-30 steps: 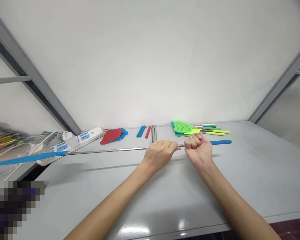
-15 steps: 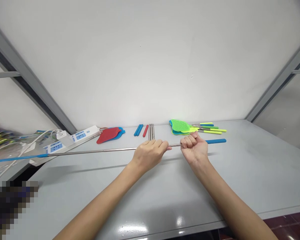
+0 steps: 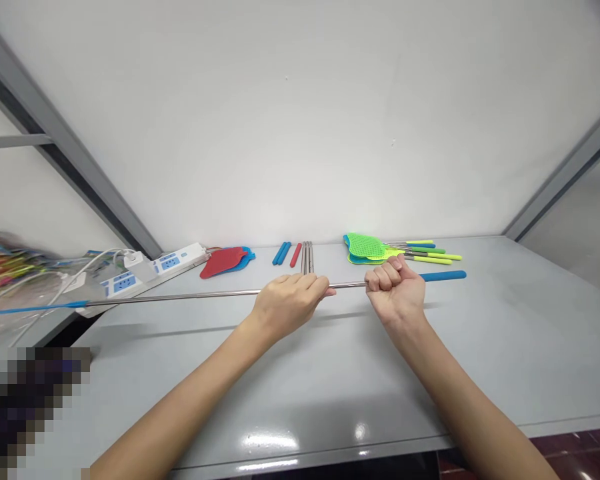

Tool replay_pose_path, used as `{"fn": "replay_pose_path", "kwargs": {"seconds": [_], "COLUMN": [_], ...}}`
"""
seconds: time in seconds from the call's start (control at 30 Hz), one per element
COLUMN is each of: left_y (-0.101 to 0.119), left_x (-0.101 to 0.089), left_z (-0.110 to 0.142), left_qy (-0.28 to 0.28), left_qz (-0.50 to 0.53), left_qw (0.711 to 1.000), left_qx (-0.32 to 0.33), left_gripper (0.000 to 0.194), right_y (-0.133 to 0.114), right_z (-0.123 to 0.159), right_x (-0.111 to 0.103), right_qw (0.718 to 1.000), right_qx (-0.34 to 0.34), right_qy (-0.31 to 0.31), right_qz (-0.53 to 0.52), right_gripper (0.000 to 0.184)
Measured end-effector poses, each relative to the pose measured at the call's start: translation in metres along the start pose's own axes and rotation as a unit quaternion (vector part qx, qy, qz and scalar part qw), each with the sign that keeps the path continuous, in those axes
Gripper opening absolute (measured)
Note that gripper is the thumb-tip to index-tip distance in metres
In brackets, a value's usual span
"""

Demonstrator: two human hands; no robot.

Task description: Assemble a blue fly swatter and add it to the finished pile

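A long fly swatter (image 3: pixel 180 297) with a thin metal telescopic rod spans the view, held level above the table. Its blue neck runs out of the left edge, so its head is hidden. My left hand (image 3: pixel 291 300) is closed around the rod near the middle, knuckles up. My right hand (image 3: pixel 397 290) is wrapped around its grip end, palm side toward me, and the blue handle (image 3: pixel 445 275) sticks out to the right. A short stretch of bare rod shows between the two fists.
Along the wall lie red and blue swatter heads (image 3: pixel 223 262), blue grips (image 3: pixel 281 253), a red grip (image 3: pixel 295 255), several metal rods (image 3: pixel 307 257) and a pile of green swatters (image 3: pixel 367 247). A power strip (image 3: pixel 180 260) with cables stands left on the grey table (image 3: pixel 525 347).
The gap between my hands has widened slightly. My left hand and the swatter's blue neck have moved left, away from my right hand. The whole view has shifted a little.
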State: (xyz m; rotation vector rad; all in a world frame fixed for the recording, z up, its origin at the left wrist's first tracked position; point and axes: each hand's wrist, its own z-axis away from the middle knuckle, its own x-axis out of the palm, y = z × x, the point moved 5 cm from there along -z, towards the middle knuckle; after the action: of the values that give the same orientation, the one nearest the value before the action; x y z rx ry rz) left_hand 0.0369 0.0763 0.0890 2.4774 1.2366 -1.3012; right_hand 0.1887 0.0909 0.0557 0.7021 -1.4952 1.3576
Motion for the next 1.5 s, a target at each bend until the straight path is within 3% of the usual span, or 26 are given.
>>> {"fn": "replay_pose_path", "kwargs": {"seconds": [0.53,0.7,0.93,1.13,1.5], "left_y": [-0.003,-0.006,-0.013,-0.028,-0.037], "left_x": [0.004,0.005,0.001,0.0,0.013], "left_z": [-0.01,-0.009,0.001,0.01,0.021], "left_qy": [0.001,-0.007,0.06,0.09,0.065], "left_qz": [-0.047,-0.034,-0.015,-0.016,0.046], "left_qw": [0.998,0.999,0.998,0.992,0.991], "left_qx": [0.033,0.016,-0.026,-0.083,-0.105], "left_gripper": [0.025,0.022,0.02,0.022,0.017], "right_y": [-0.005,-0.001,0.01,0.018,0.02], "right_z": [-0.002,-0.004,-0.004,-0.009,-0.014], "right_x": [0.002,0.001,0.0,-0.007,-0.017], "right_qw": [0.999,0.997,0.996,0.99,0.989], "right_qx": [-0.02,-0.009,0.015,0.053,0.098], "right_qy": [-0.023,-0.031,-0.029,0.012,0.047], "right_qz": [-0.045,-0.069,-0.089,-0.128,-0.096], "right_gripper": [0.03,0.028,0.022,0.019,0.025]}}
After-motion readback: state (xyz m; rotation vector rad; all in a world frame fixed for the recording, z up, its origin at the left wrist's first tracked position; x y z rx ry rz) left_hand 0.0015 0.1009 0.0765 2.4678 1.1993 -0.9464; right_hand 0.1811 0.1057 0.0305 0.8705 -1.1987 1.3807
